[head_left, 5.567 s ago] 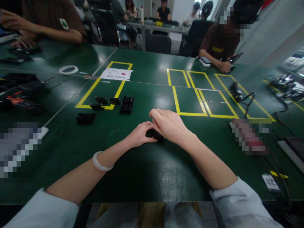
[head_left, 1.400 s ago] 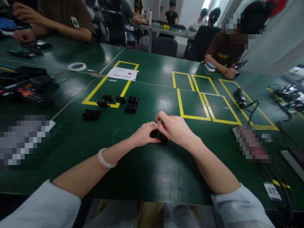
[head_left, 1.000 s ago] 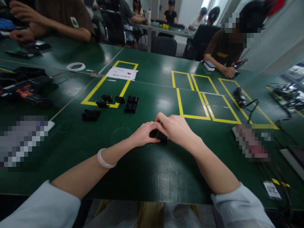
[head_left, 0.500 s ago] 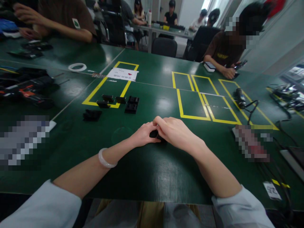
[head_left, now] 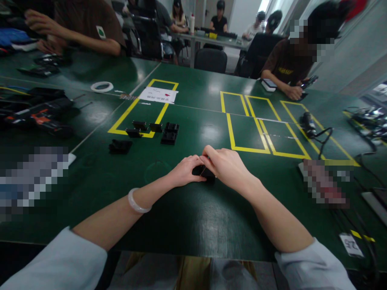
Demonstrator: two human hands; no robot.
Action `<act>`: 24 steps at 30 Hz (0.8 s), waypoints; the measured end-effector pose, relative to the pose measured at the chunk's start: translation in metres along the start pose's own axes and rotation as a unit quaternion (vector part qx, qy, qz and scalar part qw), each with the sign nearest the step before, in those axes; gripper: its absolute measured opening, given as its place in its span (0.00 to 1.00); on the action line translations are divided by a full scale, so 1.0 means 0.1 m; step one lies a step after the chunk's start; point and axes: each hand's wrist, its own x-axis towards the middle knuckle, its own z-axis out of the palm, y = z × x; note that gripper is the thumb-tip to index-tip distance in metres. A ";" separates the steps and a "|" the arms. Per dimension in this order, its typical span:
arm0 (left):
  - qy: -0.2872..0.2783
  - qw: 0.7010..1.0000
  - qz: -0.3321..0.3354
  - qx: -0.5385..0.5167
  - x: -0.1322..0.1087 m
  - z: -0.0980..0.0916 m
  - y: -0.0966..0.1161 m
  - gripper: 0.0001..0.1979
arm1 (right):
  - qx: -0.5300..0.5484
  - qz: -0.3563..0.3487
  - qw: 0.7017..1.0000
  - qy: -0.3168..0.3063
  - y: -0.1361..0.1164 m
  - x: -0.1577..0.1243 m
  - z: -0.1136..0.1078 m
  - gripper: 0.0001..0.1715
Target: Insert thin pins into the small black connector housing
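Just now, the left hand (head_left: 185,171) is staying curled around the near-left end of a small black part (head_left: 208,174), its thumb below and its fingers above, with only a narrow opening between. The black part is sitting low at the table's (head_left: 193,225) middle, between both hands, and is showing more of its near face. Beside it, the right hand (head_left: 228,163) is arching higher, fingers bent in over the top; whether its hidden tips are gripping anything, I cannot tell. That lift is probably marking a small regrip or adjustment, the handwork on the part seeming to be continuing.

Compared with half a second ago, the three upright black panels (head_left: 139,125), the dark piece (head_left: 120,146) and the black block (head_left: 170,133) at left are keeping their places. Centrally, the right hand is no longer covering so much of the part. Further right, the corded device (head_left: 308,124) is remaining within its taped outline, and the whole view is shifting slightly.
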 end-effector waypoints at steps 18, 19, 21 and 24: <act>0.001 1.000 0.006 -0.008 0.00 0.00 -0.01 0.21 | 0.054 -0.054 0.997 0.021 0.03 0.01 0.00 0.16; -0.003 1.000 0.005 -0.006 0.00 0.00 -0.01 0.20 | 0.062 -0.045 0.997 0.020 0.03 0.01 0.00 0.17; -0.008 1.000 0.004 -0.007 0.00 0.00 -0.02 0.19 | 0.080 -0.028 0.996 0.015 0.03 0.01 -0.01 0.18; -0.002 1.000 0.006 -0.019 -0.01 0.01 -0.03 0.20 | 0.098 -0.015 0.995 0.007 0.04 0.00 -0.02 0.19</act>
